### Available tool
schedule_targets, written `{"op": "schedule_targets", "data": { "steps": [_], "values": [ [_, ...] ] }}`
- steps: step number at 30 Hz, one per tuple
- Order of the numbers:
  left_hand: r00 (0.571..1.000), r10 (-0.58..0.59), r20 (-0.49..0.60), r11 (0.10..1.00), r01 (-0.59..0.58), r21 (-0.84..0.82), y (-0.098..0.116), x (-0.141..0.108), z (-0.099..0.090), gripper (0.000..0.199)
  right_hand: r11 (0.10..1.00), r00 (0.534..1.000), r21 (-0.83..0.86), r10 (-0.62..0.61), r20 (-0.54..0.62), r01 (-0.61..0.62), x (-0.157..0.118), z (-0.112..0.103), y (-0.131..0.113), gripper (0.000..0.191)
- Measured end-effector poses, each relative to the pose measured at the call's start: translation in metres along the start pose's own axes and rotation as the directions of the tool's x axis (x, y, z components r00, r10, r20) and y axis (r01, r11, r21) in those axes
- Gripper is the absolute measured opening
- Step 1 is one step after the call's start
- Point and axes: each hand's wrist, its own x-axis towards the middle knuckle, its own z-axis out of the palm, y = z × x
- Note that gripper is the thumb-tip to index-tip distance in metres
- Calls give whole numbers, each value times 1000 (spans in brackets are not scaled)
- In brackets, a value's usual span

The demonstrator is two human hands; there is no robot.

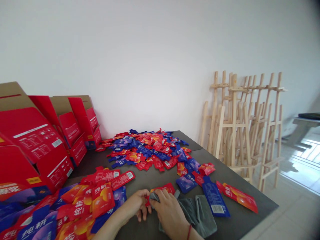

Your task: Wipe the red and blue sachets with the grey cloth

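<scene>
Above the dark-grey counter, the left hand pinches a glossy red pouch, best kept taut, while the right hand grips soft grey cloth.

Soft, bright light around me, wall palest mid-span, floor glare far right, right corners dark, hazy.

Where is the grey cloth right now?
In the head view, the grey cloth lies at the bottom, right of centre, on the table, partly under the right hand and beside a blue barcoded pouch.
</scene>
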Motion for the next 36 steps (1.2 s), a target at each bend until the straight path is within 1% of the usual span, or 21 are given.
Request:
{"op": "schedule_targets", "data": {
  "steps": [3, 7, 13, 15, 17, 20, 22, 24, 26, 29, 36],
  "values": [
    [1000, -6, -10, 1000, 6, -5, -1, 3, 0, 28, 995, 995, -15, 99, -25, -99, -1, -2, 8, 37],
    [999, -37, -16, 999, 37, 1, 0, 3, 1, 26, 977, 976, -28, 211, -58, -213, -5, -8, 23, 38],
    [999, -38, -23, 999, 38, -1, 1, 2, 0, 26, 932, 935, -81, 348, -61, -352, -12, -15, 43, 38],
    [999, -35, -16, 999, 35, -7, 1, 2, -1, 27, 926, 929, -83, 365, -57, -368, -15, -16, 46, 39],
    [999, -32, -7, 999, 32, -14, 1, 2, -2, 29, 944, 944, -46, 323, -64, -326, -18, -18, 42, 42],
    [1000, -26, 3, 999, 26, -18, 1, 2, -2, 32, 985, 983, 28, 170, -62, -169, -18, -17, 28, 46],
    [1000, -15, 1, 1000, 15, -18, 2, 3, -1, 31, 997, 998, 49, 62, -26, -61, -14, -16, 17, 42],
    [1000, -14, -7, 1000, 14, -11, 2, 3, 0, 30, 999, 1000, 40, -2, 19, 1, -9, -14, 8, 37],
    [1000, -22, -11, 1000, 22, 2, 2, 4, 1, 30, 1000, 999, 19, -17, 42, 16, -5, -12, 5, 33],
    [1000, -18, -14, 1000, 19, 16, 2, 4, 1, 28, 1000, 998, 10, -25, 50, 25, -4, -10, 6, 32],
    [1000, -10, -27, 1000, 10, 15, 3, -1, 2, 24, 999, 997, 32, -6, 77, 4, -17, -10, 19, 37]
  ]
}}
